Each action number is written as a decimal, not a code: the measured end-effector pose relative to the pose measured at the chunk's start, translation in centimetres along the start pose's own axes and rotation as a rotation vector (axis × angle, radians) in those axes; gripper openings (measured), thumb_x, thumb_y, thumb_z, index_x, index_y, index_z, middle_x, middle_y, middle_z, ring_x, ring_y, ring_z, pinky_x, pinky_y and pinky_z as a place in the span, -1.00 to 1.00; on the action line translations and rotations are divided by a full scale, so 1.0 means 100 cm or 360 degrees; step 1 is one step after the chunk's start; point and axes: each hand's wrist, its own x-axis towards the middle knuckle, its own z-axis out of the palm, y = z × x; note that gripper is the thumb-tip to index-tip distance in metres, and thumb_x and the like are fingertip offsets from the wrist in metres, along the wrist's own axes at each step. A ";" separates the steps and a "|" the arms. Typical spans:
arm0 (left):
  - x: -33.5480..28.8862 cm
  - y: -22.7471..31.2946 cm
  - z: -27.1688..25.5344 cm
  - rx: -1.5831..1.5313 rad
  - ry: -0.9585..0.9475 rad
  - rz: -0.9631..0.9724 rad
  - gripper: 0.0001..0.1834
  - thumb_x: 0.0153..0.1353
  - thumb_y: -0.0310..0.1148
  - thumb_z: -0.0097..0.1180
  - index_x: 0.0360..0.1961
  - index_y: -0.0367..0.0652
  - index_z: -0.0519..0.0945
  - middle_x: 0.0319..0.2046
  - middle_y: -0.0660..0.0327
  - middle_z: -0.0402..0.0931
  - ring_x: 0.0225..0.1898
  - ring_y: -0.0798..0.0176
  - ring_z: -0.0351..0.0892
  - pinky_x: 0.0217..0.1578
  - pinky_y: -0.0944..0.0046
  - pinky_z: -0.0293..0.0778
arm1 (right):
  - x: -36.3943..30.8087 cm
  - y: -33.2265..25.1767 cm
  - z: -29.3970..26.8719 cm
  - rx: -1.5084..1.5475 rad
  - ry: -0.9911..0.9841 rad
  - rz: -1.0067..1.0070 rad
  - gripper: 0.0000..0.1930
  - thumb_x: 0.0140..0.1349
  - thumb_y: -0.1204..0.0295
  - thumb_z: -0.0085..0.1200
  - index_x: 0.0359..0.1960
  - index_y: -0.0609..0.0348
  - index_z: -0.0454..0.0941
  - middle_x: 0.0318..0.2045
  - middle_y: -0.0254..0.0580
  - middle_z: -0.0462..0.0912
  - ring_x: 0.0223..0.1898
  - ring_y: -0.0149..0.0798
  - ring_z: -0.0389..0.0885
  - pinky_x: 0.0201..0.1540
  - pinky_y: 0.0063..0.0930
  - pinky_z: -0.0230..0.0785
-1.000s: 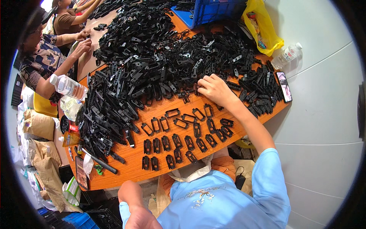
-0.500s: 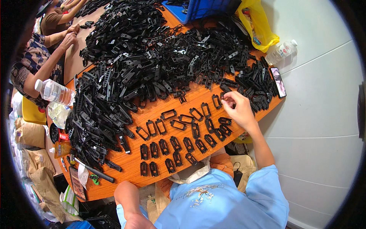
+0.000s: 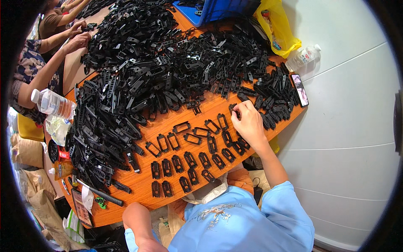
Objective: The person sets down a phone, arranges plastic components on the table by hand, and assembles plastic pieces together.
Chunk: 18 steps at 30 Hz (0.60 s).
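Note:
My right hand (image 3: 248,122) is over the far right end of several loose rows of small black plastic frames (image 3: 189,159) on the wooden table (image 3: 138,195). Its thumb and fingers pinch a black plastic part (image 3: 233,110) there; the fingers partly cover it, so its full shape is hidden. Beyond the rows lies a large heap of black plastic parts (image 3: 168,69), long and clip-like. My left arm is bent at the table's front edge, and its hand is out of the picture below.
A blue crate (image 3: 214,12), a yellow bag (image 3: 277,29), a clear bottle (image 3: 303,58) and a phone (image 3: 299,90) line the far right. At left are another bottle (image 3: 54,105), a tablet-like panel (image 3: 81,208) and a black rod (image 3: 100,193). Two people work at far left.
My right hand has moved slightly left, onto the frame at the end of the row. The view has shifted a little. At far left, a co-worker's hands have moved.

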 end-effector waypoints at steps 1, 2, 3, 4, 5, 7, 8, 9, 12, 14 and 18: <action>0.000 -0.001 0.000 0.0002 0.0002 -0.0001 -0.95 -0.10 -0.63 0.10 -0.60 -0.29 0.50 -0.60 0.30 0.44 -0.56 0.42 0.47 -0.46 0.47 0.49 | 0.000 0.000 0.000 -0.0002 -0.0002 -0.0001 -0.90 0.03 0.47 0.08 -0.46 0.25 0.48 -0.39 -0.11 0.45 -0.38 -0.07 0.52 -0.32 -0.26 0.40; 0.000 -0.002 0.000 0.0005 0.0004 0.0008 -0.95 -0.10 -0.63 0.10 -0.60 -0.29 0.50 -0.59 0.30 0.44 -0.56 0.42 0.47 -0.46 0.47 0.49 | 0.000 0.000 0.000 -0.0017 -0.0009 0.0008 -0.90 0.03 0.47 0.08 -0.47 0.25 0.48 -0.39 -0.12 0.45 -0.36 -0.07 0.52 -0.31 -0.26 0.40; 0.002 -0.001 -0.001 0.0017 -0.0002 0.0017 -0.95 -0.10 -0.63 0.09 -0.60 -0.29 0.50 -0.59 0.31 0.44 -0.56 0.42 0.47 -0.47 0.47 0.49 | 0.001 -0.003 0.000 -0.0024 -0.0018 0.0007 -0.91 0.03 0.48 0.08 -0.47 0.25 0.48 -0.39 -0.12 0.45 -0.35 -0.08 0.52 -0.29 -0.26 0.39; 0.004 0.000 -0.002 0.0029 -0.0010 0.0017 -0.95 -0.10 -0.63 0.09 -0.60 -0.29 0.50 -0.59 0.31 0.44 -0.56 0.42 0.47 -0.47 0.47 0.49 | 0.001 -0.005 0.001 -0.0017 -0.0023 -0.0004 -0.91 0.03 0.48 0.08 -0.47 0.25 0.48 -0.39 -0.12 0.45 -0.35 -0.08 0.52 -0.29 -0.26 0.39; 0.006 0.002 -0.003 0.0023 -0.0021 0.0016 -0.95 -0.10 -0.64 0.09 -0.60 -0.29 0.50 -0.59 0.31 0.44 -0.56 0.42 0.47 -0.46 0.47 0.49 | 0.001 -0.007 0.002 -0.0006 -0.0020 -0.0019 -0.91 0.03 0.47 0.08 -0.48 0.24 0.48 -0.39 -0.13 0.45 -0.33 -0.09 0.51 -0.27 -0.26 0.39; 0.002 0.000 -0.003 -0.0007 -0.0009 0.0013 -0.95 -0.11 -0.64 0.10 -0.60 -0.29 0.50 -0.59 0.31 0.44 -0.56 0.42 0.47 -0.46 0.47 0.49 | 0.001 -0.002 0.003 -0.0015 -0.0010 -0.0008 -0.91 0.04 0.47 0.08 -0.49 0.24 0.49 -0.39 -0.14 0.45 -0.32 -0.10 0.51 -0.25 -0.27 0.38; 0.001 0.000 -0.003 -0.0001 -0.0010 0.0007 -0.95 -0.11 -0.64 0.09 -0.60 -0.29 0.50 -0.59 0.30 0.44 -0.56 0.42 0.47 -0.46 0.47 0.49 | 0.001 0.000 0.002 -0.0037 0.0003 -0.0035 -0.90 0.04 0.46 0.09 -0.48 0.23 0.50 -0.39 -0.14 0.45 -0.31 -0.11 0.50 -0.23 -0.27 0.37; -0.001 0.000 -0.002 0.0006 -0.0011 0.0001 -0.95 -0.11 -0.64 0.09 -0.60 -0.29 0.50 -0.59 0.30 0.45 -0.56 0.42 0.47 -0.46 0.47 0.49 | 0.000 0.003 0.002 -0.0060 0.0015 -0.0062 -0.90 0.04 0.45 0.10 -0.47 0.23 0.51 -0.38 -0.15 0.45 -0.30 -0.11 0.49 -0.21 -0.27 0.37; 0.000 0.000 -0.002 -0.0003 0.0001 0.0008 -0.94 -0.12 -0.65 0.09 -0.61 -0.29 0.49 -0.59 0.30 0.44 -0.56 0.41 0.47 -0.47 0.46 0.49 | -0.001 0.002 0.001 -0.0016 0.0020 -0.0047 -0.86 0.04 0.42 0.12 -0.43 0.24 0.53 -0.36 -0.14 0.44 -0.28 -0.11 0.48 -0.19 -0.26 0.34; 0.001 -0.001 -0.002 0.0000 -0.0004 0.0016 -0.94 -0.12 -0.64 0.09 -0.61 -0.29 0.49 -0.60 0.30 0.44 -0.56 0.40 0.47 -0.47 0.46 0.49 | -0.001 0.005 0.001 -0.0027 -0.0005 -0.0079 -0.85 0.04 0.41 0.13 -0.41 0.24 0.54 -0.35 -0.12 0.43 -0.28 -0.10 0.48 -0.18 -0.26 0.33; 0.004 0.003 -0.002 -0.0015 -0.0003 -0.0003 -0.94 -0.12 -0.63 0.10 -0.62 -0.29 0.48 -0.61 0.31 0.43 -0.56 0.41 0.47 -0.47 0.46 0.49 | -0.001 0.006 0.000 0.0038 -0.0026 -0.0131 -0.83 0.04 0.44 0.13 -0.36 0.27 0.55 -0.33 -0.08 0.43 -0.32 -0.06 0.49 -0.24 -0.30 0.34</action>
